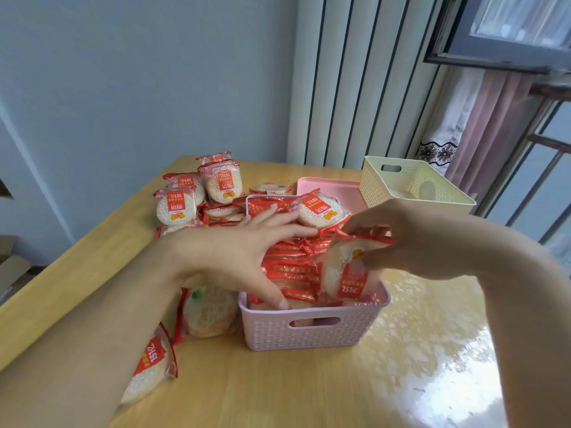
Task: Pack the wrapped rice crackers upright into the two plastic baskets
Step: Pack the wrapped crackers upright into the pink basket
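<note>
While the glossy yellow wooden counter (401, 366) throws back window light, a pink woven-pattern plastic basket (309, 332) with a slot handle sits at its middle, packed with upright round rice crackers in crinkled red-and-clear wrappers (290, 261). At 3 o'clock of the basket, the right hand (411, 239) has its grip pinched on the red top seam of one wrapped cracker (346, 273), which hangs just below the fingers, tilted, its lower edge inside the basket's near right corner. The left hand (241, 251) lies spread with straight fingers across the packed row, holding nothing. A loose pile of wrapped crackers (191, 196) lies at 11 o'clock, and a cream plastic basket (380, 186) stands at 1 o'clock.
</note>
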